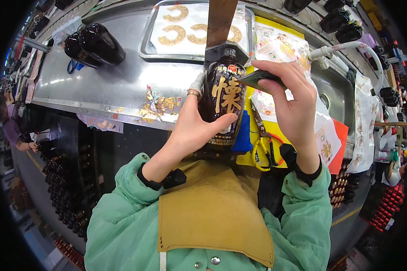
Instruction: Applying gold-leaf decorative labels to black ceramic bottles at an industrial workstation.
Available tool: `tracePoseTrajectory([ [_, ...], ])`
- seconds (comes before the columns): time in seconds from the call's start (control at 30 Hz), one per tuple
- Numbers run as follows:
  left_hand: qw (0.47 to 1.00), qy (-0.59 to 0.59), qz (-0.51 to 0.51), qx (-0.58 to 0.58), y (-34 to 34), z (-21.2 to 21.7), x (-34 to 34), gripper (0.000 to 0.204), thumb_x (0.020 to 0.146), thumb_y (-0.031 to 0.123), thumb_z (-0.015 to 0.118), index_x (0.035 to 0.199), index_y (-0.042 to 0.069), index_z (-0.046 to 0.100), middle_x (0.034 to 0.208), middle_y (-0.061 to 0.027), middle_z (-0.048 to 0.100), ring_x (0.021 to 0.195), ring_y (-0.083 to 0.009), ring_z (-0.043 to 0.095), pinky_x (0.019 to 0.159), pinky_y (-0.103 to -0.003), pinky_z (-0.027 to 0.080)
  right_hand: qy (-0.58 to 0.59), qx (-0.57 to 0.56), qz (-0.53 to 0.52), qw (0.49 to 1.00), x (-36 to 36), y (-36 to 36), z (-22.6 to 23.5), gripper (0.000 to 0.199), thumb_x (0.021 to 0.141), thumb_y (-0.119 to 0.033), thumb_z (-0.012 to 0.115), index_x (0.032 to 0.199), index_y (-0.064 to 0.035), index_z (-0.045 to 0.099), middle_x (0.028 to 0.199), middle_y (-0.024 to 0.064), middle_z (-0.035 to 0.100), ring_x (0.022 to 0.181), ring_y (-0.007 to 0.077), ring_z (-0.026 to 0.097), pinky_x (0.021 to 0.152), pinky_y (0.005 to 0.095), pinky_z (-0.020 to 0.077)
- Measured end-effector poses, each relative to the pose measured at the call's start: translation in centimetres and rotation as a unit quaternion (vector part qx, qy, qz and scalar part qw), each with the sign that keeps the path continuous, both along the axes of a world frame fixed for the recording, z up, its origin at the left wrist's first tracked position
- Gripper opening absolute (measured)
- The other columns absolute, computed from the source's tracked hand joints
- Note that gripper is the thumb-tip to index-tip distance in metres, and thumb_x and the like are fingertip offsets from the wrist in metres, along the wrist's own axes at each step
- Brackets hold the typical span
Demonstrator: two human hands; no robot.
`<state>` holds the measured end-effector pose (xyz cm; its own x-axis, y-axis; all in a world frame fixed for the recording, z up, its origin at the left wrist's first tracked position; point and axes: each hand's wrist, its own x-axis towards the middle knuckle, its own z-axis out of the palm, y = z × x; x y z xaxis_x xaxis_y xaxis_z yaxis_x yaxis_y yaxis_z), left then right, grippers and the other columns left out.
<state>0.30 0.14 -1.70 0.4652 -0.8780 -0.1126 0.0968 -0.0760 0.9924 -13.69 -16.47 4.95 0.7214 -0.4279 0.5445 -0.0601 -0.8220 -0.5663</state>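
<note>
A dark glossy bottle [220, 124] with gold lettering and a small red mark lies in front of me, its neck pointing away. My left hand [196, 124] is wrapped round its left side, thumb across the lower front; a white wrap covers one finger. My right hand [294, 92] pinches a thin dark green, blade-like scraper [260, 79] between thumb and fingers. The scraper's tip meets the upper right of the gold lettering. Under the bottle's right side shows a blue cloth [243, 135]. Scissors [260, 131] with yellow and red handles lie right of it.
A metal tray [147, 47] holds sheets of gold decals beyond the bottle. Two dark bottles [101, 45] lie on the steel worktop [131, 77] at left, with gold scraps [158, 106] near its edge. Decal sheets [280, 45], a sink [343, 95] and a white pipe [348, 46] are at right.
</note>
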Motion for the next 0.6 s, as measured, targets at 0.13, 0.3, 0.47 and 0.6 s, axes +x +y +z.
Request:
tracePoseTrajectory([
  [0.13,0.999,0.039,-0.021,0.025,0.1,0.1,0.2,0.088,0.082,0.017,0.087,0.149,-0.008,0.035,0.136,-0.0175,0.059,0.125,-0.0207,0.059,0.108,-0.037,0.049,0.000,0.054,0.012,0.998,0.2,1.3,-0.4,0.032,0.083,0.005,0.072,0.113,-0.0050,0.074,0.096,0.0116,0.074,0.088,0.0293,0.066,0.079,0.0392,0.0539],
  [0.3,0.998,0.004,-0.056,0.040,0.3,0.7,0.5,0.093,0.082,0.010,0.088,0.153,-0.007,0.031,0.139,-0.0143,0.056,0.129,-0.0192,0.055,0.112,-0.038,0.045,0.013,-0.101,0.030,0.994,2.6,0.8,-0.3,0.023,0.079,-0.003,0.077,0.101,-0.0089,0.074,0.088,0.0057,0.071,0.085,0.0274,0.065,0.075,0.0398,0.0513],
  [0.47,0.987,-0.128,-0.074,0.054,1.6,1.0,0.7,0.099,0.080,0.013,0.089,0.156,-0.008,0.030,0.141,-0.0161,0.056,0.131,-0.0209,0.054,0.113,-0.037,0.043,-0.063,-0.143,0.043,0.987,2.3,0.6,-0.8,0.022,0.077,0.000,0.077,0.097,-0.0091,0.077,0.091,0.0029,0.075,0.085,0.0235,0.067,0.077,0.0366,0.0522],
  [0.6,0.993,-0.093,-0.054,0.042,1.6,0.7,0.4,0.096,0.081,0.016,0.089,0.155,-0.008,0.032,0.141,-0.0159,0.056,0.131,-0.0208,0.054,0.113,-0.037,0.043,-0.077,-0.107,-0.026,0.991,0.2,1.3,-1.4,0.022,0.076,0.003,0.077,0.095,-0.0087,0.078,0.092,0.0033,0.076,0.087,0.0240,0.068,0.078,0.0365,0.0520],
])
